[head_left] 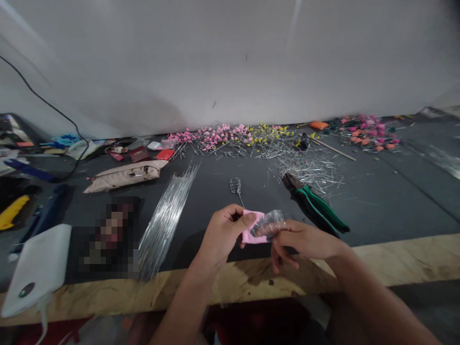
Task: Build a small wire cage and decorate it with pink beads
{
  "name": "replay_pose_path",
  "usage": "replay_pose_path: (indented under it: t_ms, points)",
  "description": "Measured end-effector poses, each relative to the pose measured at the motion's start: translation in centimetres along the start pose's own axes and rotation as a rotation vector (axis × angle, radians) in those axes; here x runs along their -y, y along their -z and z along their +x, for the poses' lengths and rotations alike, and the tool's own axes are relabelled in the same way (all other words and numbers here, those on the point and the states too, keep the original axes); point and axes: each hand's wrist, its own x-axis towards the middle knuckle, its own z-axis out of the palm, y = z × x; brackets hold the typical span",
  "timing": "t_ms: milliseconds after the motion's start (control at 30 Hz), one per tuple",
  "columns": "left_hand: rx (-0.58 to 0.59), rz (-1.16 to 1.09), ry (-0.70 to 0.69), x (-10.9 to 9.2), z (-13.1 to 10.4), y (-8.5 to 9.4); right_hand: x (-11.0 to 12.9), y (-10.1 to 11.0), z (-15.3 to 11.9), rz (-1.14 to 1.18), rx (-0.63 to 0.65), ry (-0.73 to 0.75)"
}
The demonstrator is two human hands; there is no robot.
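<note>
Dark grey bench [212, 182], with a small pink-and-clear plastic packet [247, 235] stretched sideways: left hand [223, 232] pinches its pink end, right hand [305, 238] holds the clear end.

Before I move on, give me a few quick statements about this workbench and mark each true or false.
1. The left hand grips the pink piece. True.
2. The green-handled pliers lie left of the bundle of straight wires. False: they lie to its right.
3. The right hand touches the clear plastic. True.
4. The white power bank is near the picture's right edge. False: it is near the left edge.
5. Pink-tipped wires lie near the wall. True.
</note>
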Motion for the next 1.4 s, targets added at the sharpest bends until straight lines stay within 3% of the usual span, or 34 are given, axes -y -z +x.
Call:
replay_pose_path:
  t_ms: [300,467,633,733,900,1067,1267,1400]
  points:
    - [-0.004,0.004,-0.023,-0.5,-0.3,0.4,0.2,0.0,0.3,-0.14,-0.046,0.129]
    - [0.06,0.049,-0.025,-0.3,-0.4,0.5,-0.3,0.4,0.2,-0.236,-0.152,0.237]
    - [0.03,0.093,-0.013,-0.4,-0.1,0.4,-1.1,0.7,0.5,-0.175,-0.265,0.292]
    - [0.019,0.103,-0.007,-0.3,0.1,0.4,-1.2,0.8,0.9,-0.123,-0.368,0.276]
    - [0.004,0.117,-0.023,-0.4,0.0,1.0,-1.2,1.6,1.3,0.023,-0.654,0.263]
    - [-0.066,0.178,-0.084,-1.1,0.5,2.8,-0.9,2.6,0.8,0.175,-0.728,0.238]
    - [-0.292,0.141,-0.23,-2.0,3.0,6.4,-0.6,2.4,0.6,0.175,-0.675,0.215]
    - [-0.384,0.103,-0.243,-2.6,4.7,7.9,-0.7,2.1,0.8,0.131,-0.643,0.264]
